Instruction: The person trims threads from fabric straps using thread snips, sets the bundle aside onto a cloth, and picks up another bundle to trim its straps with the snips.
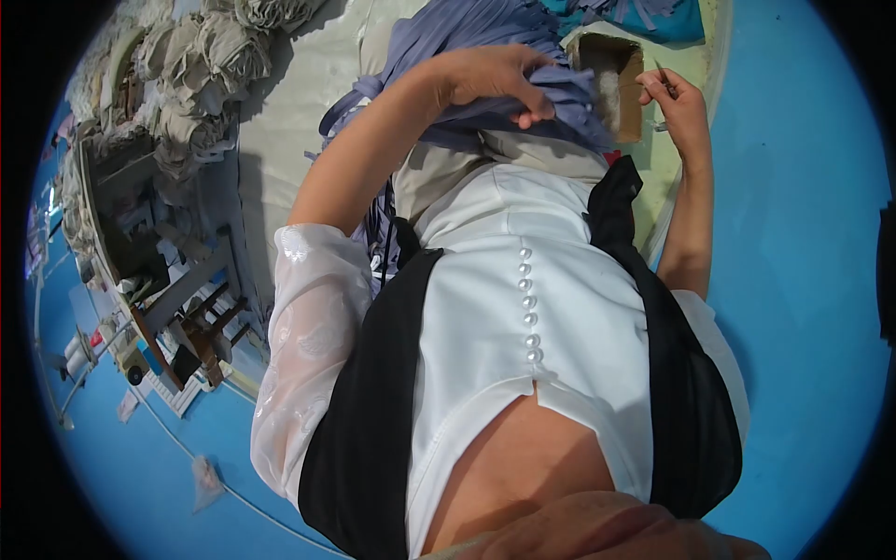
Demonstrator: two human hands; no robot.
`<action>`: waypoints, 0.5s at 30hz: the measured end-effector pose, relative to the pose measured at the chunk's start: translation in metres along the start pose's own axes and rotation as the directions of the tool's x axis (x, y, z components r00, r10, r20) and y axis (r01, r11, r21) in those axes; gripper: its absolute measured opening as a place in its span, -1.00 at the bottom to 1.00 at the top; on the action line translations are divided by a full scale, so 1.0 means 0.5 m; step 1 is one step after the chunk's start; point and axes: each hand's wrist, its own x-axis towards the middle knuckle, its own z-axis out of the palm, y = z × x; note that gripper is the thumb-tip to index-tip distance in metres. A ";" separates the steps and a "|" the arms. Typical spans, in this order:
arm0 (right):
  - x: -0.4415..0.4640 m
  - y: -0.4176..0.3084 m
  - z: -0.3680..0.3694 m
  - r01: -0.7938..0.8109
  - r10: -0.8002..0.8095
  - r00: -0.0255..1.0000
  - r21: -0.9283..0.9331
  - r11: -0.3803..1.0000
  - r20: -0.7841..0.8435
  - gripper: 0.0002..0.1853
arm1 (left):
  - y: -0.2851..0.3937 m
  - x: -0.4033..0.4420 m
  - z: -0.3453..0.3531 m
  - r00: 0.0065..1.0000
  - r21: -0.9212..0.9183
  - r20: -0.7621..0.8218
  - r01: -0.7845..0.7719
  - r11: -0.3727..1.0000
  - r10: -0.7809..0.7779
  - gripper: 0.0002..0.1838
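A thick bundle of lavender-blue fabric strips (457, 37) lies across my lap. My left hand (499, 79) reaches over it from the left, fingers bent around some strips. The strip ends just right of that hand are smeared by motion. My right hand (674, 101) is raised at the right, its thumb and fingers pinched on a small pointed metal tool (660, 71). A dark tip shows above the fingers and a shiny bit below them; its exact kind is unclear. Between the hands, an open cardboard box (630, 93) stands with whitish, see-through material inside.
Teal cloth (677, 21) with more strips lies at the top right. Heaps of grey-beige fabric pieces (201, 61) are stacked at the upper left. Below them stands a wooden frame (187, 285) among clutter. A thin cable (247, 499) runs over the blue floor (798, 280).
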 end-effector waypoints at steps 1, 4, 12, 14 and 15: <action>0.004 -0.005 -0.008 0.047 -0.046 0.998 0.010 0.999 -0.039 -0.77 | 0.005 0.008 -0.013 0.999 -0.053 0.023 -0.029 0.998 0.030 -0.70; -0.008 -0.038 -0.023 -0.081 0.093 0.987 0.095 0.992 -0.127 -0.76 | 0.015 0.045 -0.047 0.992 -0.223 0.070 -0.085 0.971 0.103 -0.75; -0.037 -0.124 0.041 -0.046 0.093 0.983 0.280 0.959 -0.157 -0.76 | -0.021 0.102 -0.026 0.978 -0.585 -0.120 -0.207 0.784 0.169 -0.74; -0.030 -0.133 0.066 -0.023 0.056 0.984 0.189 0.982 -0.170 -0.77 | -0.030 0.114 -0.020 0.973 -0.637 -0.160 -0.229 0.737 0.164 -0.73; -0.026 -0.135 0.079 0.027 0.035 0.977 0.287 0.958 -0.208 -0.78 | -0.036 0.116 -0.019 0.975 -0.651 -0.165 -0.219 0.727 0.146 -0.73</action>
